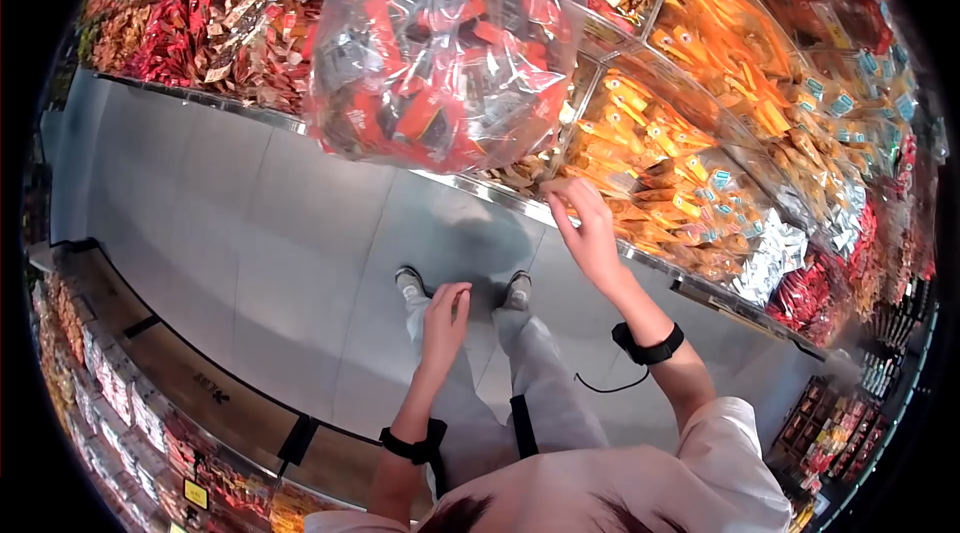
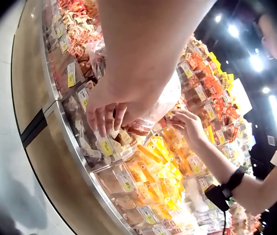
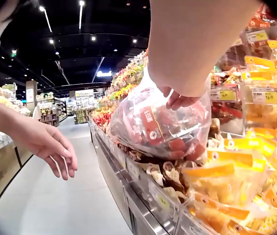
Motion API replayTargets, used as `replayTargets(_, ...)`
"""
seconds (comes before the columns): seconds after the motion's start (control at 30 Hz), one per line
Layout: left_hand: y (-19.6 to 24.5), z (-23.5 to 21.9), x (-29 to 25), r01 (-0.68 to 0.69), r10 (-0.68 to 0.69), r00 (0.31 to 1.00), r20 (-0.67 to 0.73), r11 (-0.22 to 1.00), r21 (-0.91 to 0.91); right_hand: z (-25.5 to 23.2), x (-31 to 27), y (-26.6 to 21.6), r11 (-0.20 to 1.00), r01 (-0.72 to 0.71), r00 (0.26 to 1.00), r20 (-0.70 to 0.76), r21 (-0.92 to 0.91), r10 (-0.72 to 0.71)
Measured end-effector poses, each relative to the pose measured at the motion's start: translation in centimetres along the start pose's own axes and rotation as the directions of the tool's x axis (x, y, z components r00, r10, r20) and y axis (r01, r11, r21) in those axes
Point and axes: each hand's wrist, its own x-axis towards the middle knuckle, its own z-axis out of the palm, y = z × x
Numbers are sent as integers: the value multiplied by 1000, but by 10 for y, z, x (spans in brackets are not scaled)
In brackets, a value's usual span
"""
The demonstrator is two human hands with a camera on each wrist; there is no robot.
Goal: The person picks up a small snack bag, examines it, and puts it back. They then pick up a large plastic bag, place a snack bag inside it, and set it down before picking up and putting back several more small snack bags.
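Observation:
A clear plastic bag (image 1: 440,83) filled with red-wrapped packets sits on the shelf bins at the top of the head view; the right wrist view shows the same bag (image 3: 160,125) over wrapped sweets. My left hand (image 1: 443,328) hangs over the floor with fingers loosely bent, holding nothing; the right wrist view shows this hand (image 3: 53,147) apart from the bag. Near the bag's lower right side is my right hand (image 1: 585,228), beside the orange packets (image 1: 620,143), fingers loosely bent and nothing visible in them. Whether it touches the bag cannot be told.
Clear bins of red sweets (image 1: 230,43) run to the left of the bag, and orange and silver packets (image 1: 770,258) to the right. A metal shelf edge (image 1: 480,191) fronts them. Grey floor (image 1: 300,213) lies below, with another shelf (image 1: 150,333) at the lower left.

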Motion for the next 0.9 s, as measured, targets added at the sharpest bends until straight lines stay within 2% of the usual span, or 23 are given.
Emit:
replayTargets(0.07,5,-27,-5,-30,31,999,9,1000,-8,8,10,-17,1000,-7,1000,8,-24,7)
replayTargets(0.13,11,-63,-5,3,-3,1000,20,1000,11,14,18,-39,999,0,1000,0,-49,0)
replayTargets(0.2,-4,-101,-2,-75,76,997,-21,997,18,19,24,-60,992,-30,998,42,-123,35)
replayTargets(0.27,-7,-144,-4,-151,153,986,-67,988,33,27,26,-74,995,-5,999,33,-96,8)
replayTargets(0.33,2,-189,3,-67,74,990,-118,996,60,29,33,-92,991,13,998,66,-133,-4)
replayTargets(0.37,8,-209,12,-92,100,986,-130,993,68,29,42,-104,991,17,998,56,-133,-9)
replayTargets(0.43,19,-240,30,20,-11,987,-162,998,53,24,65,-117,993,29,999,31,-111,-26)
replayTargets(0.47,30,-251,42,5,6,987,-159,998,68,21,75,-123,995,23,999,26,-93,-20)
replayTargets(0.53,63,-266,82,-200,207,961,-182,978,54,18,99,-129,992,10,1000,-2,-123,-10)
replayTargets(0.6,115,-270,123,-363,380,908,-176,924,119,13,123,-141,996,67,992,-98,-62,-73)
replayTargets(0.67,172,-270,167,-556,593,785,-178,802,220,16,139,-138,995,84,989,-120,-61,-91)
replayTargets(0.73,216,-272,217,-570,617,756,-219,785,242,18,148,-139,998,62,990,-127,-3,-62)
replayTargets(0.77,230,-276,249,-638,682,686,-255,731,242,17,151,-138,1000,24,996,-81,-3,-24)
replayTargets(0.8,247,-279,278,-543,566,766,-305,824,164,14,152,-138,1000,-22,999,-39,-5,22)
replayTargets(0.87,252,-284,349,-455,718,640,-273,640,619,19,155,-121,998,65,991,-118,-14,-66)
replayTargets(0.9,233,-288,396,-505,657,731,-183,702,502,20,154,-116,1000,25,986,-164,-17,-28)
